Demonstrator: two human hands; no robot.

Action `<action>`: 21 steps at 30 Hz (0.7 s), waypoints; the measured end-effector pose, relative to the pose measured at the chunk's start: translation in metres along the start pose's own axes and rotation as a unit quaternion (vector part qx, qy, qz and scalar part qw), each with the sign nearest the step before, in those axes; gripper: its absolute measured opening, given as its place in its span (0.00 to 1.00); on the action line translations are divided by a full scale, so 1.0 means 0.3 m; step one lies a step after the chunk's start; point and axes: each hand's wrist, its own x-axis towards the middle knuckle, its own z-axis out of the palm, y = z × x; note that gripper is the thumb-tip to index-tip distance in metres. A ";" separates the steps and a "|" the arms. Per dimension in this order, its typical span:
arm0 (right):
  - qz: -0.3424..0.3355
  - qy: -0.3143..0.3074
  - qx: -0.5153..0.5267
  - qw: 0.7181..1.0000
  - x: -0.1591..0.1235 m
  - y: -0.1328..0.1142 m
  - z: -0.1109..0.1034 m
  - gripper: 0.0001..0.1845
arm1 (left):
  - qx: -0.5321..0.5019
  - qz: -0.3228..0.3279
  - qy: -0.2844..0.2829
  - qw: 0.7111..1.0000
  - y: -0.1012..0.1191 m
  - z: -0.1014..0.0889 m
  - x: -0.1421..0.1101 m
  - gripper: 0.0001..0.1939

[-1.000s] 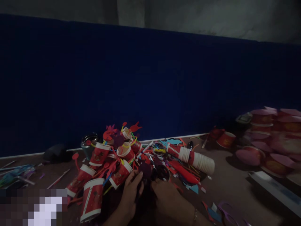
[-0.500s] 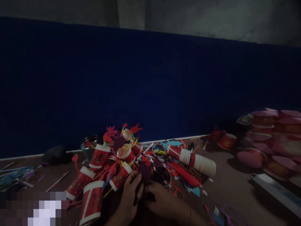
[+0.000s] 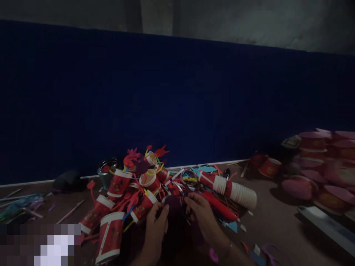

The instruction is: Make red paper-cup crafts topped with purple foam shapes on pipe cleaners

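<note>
In dim light, my left hand (image 3: 155,227) and my right hand (image 3: 201,214) are close together at the bottom middle. Between them sits a dark purple paper cutout (image 3: 174,204); the fingers of both hands are curled and pinch its edges. Right behind them lies a heap of red paper cups (image 3: 119,183) with coloured straws and paper shapes stuck in them. One red cup (image 3: 110,236) lies just left of my left hand.
A sleeve of stacked cups (image 3: 230,188) lies on its side to the right of the heap, by a red tool (image 3: 219,204). Pink-lidded red cups (image 3: 313,170) stand far right. A glass jar (image 3: 107,170) is behind; a blue wall panel (image 3: 177,103) backs the brown surface.
My right hand has risen from low on the surface to the right side of the purple cutout. My left hand stays on its left edge.
</note>
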 end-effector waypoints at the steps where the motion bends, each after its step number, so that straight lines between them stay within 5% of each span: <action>1: -0.001 -0.002 0.007 1.000 -0.003 -0.004 0.000 0.13 | 0.017 0.008 0.004 1.000 -0.002 -0.001 0.002 0.13; 9: -0.093 -0.102 -0.144 0.980 -0.023 -0.014 0.005 0.05 | 0.124 0.088 -0.035 0.988 0.013 -0.012 0.010 0.07; 21: -0.196 -0.174 -0.441 0.858 -0.096 -0.013 0.016 0.18 | 0.102 0.126 -0.036 0.986 0.022 -0.022 -0.016 0.16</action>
